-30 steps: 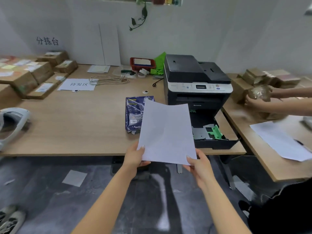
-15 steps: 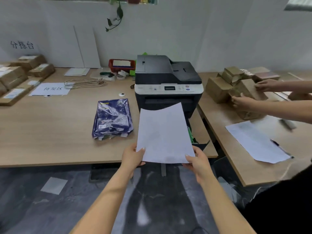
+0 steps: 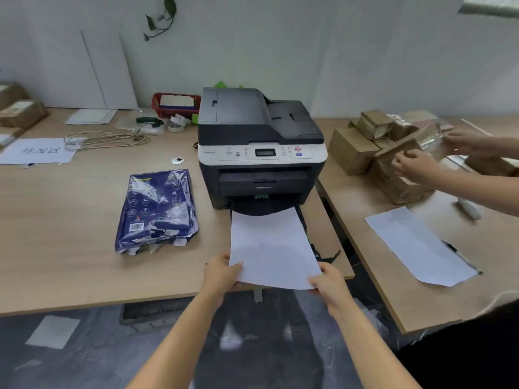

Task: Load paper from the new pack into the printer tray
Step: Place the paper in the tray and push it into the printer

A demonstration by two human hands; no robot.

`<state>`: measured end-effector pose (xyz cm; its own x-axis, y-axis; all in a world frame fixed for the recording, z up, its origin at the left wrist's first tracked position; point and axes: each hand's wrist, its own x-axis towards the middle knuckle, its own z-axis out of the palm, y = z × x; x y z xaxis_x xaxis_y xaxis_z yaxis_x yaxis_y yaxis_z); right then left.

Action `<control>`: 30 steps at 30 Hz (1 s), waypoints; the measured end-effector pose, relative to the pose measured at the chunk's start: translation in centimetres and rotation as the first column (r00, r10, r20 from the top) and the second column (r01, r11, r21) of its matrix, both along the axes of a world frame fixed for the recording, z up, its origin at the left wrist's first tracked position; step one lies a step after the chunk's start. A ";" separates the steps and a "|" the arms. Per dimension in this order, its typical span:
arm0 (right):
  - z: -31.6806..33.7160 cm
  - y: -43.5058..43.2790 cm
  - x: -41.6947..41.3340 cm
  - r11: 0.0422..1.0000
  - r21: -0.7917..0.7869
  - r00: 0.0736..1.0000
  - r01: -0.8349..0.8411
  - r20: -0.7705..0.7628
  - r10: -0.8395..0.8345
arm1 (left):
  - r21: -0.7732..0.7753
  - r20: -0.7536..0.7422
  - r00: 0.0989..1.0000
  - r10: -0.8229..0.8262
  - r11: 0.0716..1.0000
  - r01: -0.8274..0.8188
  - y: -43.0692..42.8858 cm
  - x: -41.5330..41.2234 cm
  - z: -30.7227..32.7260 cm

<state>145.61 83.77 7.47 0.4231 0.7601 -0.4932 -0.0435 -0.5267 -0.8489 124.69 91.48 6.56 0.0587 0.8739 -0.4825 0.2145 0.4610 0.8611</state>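
A white paper stack [image 3: 271, 245] lies low over the pulled-out black tray [image 3: 323, 255] of the black and white printer [image 3: 261, 147], its far edge near the printer's front. My left hand [image 3: 222, 272] grips the stack's near left corner and my right hand [image 3: 328, 282] grips its near right corner. The paper hides most of the tray. The torn blue paper pack [image 3: 157, 210] rests on the wooden table [image 3: 70, 234], left of the printer.
Another person's hands [image 3: 415, 164] handle brown boxes [image 3: 354, 150] on the right table, where a white sheet [image 3: 418, 245] and a pen lie. A red basket [image 3: 175, 103], cords [image 3: 106, 137] and a printed sign [image 3: 39, 150] sit further back on the left.
My hands have carried the paper from in front of me, held up, down and forward until it lies flatter over the open tray. The view has shifted right.
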 end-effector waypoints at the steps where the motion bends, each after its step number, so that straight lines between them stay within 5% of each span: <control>1: -0.3 0.5 0.2 1.000 -0.005 1.000 0.002 0.005 -0.002 | -0.006 -0.004 1.000 -0.006 1.000 0.006 0.5 0.2 -0.3; 19: -6.5 12.2 5.2 0.995 -0.088 0.998 0.049 -0.032 -0.052 | -0.022 -0.084 0.996 0.012 1.000 -0.014 10.8 4.7 -5.8; 30: -9.4 16.0 6.1 0.988 -0.116 0.975 -0.101 0.185 0.121 | 0.059 -0.407 0.912 -0.046 0.995 0.076 13.4 5.8 -8.8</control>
<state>151.70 99.73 -1.94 0.4331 0.7558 -0.4910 0.1780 -0.6058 -0.7755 130.49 104.93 -2.27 -0.0740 0.9081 -0.4123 0.5777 0.3760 0.7245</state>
